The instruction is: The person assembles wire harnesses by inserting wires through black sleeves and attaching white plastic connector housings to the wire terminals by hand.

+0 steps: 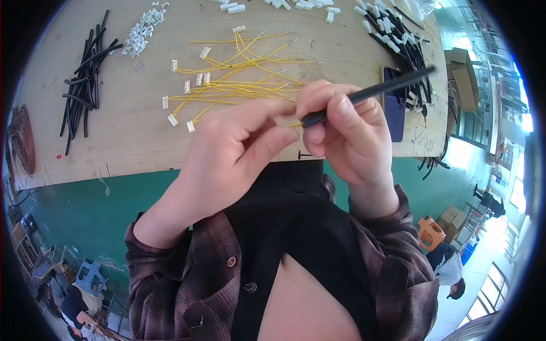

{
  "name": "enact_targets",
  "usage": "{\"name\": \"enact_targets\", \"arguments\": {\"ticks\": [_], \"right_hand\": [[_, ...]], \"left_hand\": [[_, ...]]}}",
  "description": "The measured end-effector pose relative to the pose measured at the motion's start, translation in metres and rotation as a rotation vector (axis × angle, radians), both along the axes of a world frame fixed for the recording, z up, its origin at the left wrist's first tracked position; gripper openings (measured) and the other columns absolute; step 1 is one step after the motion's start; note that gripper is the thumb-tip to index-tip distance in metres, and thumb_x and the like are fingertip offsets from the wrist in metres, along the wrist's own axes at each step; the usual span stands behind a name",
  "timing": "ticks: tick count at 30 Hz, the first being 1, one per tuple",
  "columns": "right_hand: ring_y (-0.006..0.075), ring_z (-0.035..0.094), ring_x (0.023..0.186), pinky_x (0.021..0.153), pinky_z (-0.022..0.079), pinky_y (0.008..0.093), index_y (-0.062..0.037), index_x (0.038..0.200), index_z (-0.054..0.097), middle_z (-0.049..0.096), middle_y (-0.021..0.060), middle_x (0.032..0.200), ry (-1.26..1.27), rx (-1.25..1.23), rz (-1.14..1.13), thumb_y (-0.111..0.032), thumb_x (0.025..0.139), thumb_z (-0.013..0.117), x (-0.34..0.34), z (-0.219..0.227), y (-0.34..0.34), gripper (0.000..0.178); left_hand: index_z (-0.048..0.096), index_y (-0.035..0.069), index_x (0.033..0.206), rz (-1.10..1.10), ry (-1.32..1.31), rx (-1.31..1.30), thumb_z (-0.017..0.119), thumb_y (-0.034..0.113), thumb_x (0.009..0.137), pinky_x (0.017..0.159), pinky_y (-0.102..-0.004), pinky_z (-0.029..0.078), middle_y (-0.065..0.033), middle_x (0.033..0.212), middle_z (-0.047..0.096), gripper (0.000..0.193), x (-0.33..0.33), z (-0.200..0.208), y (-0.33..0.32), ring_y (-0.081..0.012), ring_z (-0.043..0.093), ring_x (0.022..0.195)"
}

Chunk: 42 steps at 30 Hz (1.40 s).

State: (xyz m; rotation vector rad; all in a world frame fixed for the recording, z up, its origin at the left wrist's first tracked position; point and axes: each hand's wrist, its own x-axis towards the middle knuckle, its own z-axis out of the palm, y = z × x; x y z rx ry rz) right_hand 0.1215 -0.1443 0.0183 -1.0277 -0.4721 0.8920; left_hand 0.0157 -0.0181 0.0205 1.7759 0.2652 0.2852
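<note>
Above the table's near edge my two hands almost meet. My right hand (352,122) pinches a black tube (392,84) close to its lower left end, and the rest of it slants up to the right. A short bit of yellow wire (296,125) shows at that end, running to the fingertips of my left hand (236,148), which are closed on it. Whether the wire sits inside the tube I cannot tell. Just beyond my hands lie several yellow wires (239,85) with white connectors (187,86) on one end and small metal terminals on the other.
Loose black tubes (85,79) and a heap of small white connectors (142,33) lie at the left. At the right are a dark phone (393,108) and a bundle of black tubes with white housings (401,40). More white housings (304,4) lie along the far side.
</note>
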Motion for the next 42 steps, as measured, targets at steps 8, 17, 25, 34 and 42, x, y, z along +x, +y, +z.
{"name": "enact_targets", "arguments": {"ticks": [8, 17, 25, 34, 42], "right_hand": [[0.012, 0.05, 0.057, 0.047, 0.042, 0.021, 0.007, 0.084, 0.054, 0.051, 0.017, 0.085, -0.275, -0.026, 0.019, -0.01, 0.085, 0.045, -0.003, -0.003, 0.003, 0.02], [0.0113, 0.049, 0.056, 0.046, 0.04, 0.0203, 0.0067, 0.084, 0.054, 0.052, 0.0158, 0.086, -0.298, -0.08, -0.022, -0.008, 0.085, 0.042, -0.008, -0.005, 0.004, 0.019], [0.0095, 0.045, 0.054, 0.045, 0.037, 0.0194, 0.0049, 0.083, 0.054, 0.049, 0.0141, 0.087, -0.271, -0.116, -0.013, -0.008, 0.085, 0.042, -0.004, -0.003, 0.002, 0.018], [0.0086, 0.043, 0.056, 0.047, 0.036, 0.0182, 0.0058, 0.087, 0.054, 0.048, 0.0134, 0.088, 0.066, 0.039, -0.15, -0.014, 0.087, 0.044, 0.004, -0.005, 0.0, 0.022], [0.0071, 0.044, 0.056, 0.046, 0.034, 0.0159, 0.0047, 0.084, 0.058, 0.048, 0.0088, 0.083, 0.059, -0.064, 0.085, -0.012, 0.082, 0.052, -0.006, -0.002, 0.005, 0.018]], "left_hand": [[0.058, -0.001, 0.083, -0.065, -0.001, 0.012, 0.06, 0.015, 0.075, 0.051, -0.0264, 0.039, -0.0091, 0.063, 0.056, 0.017, -0.001, -0.002, 0.003, -0.0183, 0.052, 0.056], [0.059, 0.001, 0.083, -0.119, 0.007, 0.274, 0.056, 0.012, 0.076, 0.061, -0.0304, 0.038, -0.0094, 0.064, 0.055, 0.013, 0.001, -0.002, 0.009, -0.0233, 0.05, 0.06], [0.058, 0.0, 0.089, -0.167, -0.051, 0.292, 0.056, 0.01, 0.075, 0.064, -0.0283, 0.037, -0.0067, 0.063, 0.053, 0.017, 0.003, -0.009, 0.011, -0.0185, 0.049, 0.06], [0.044, -0.001, 0.112, -0.08, 0.147, -0.914, 0.057, 0.009, 0.077, 0.058, -0.0212, 0.041, -0.008, 0.083, 0.055, 0.038, -0.011, -0.021, 0.008, -0.0111, 0.05, 0.066], [0.045, 0.0, 0.107, -0.021, 0.009, -0.791, 0.059, 0.004, 0.076, 0.057, -0.0191, 0.042, -0.0053, 0.081, 0.054, 0.035, 0.001, -0.014, 0.007, -0.0085, 0.051, 0.066]]}}
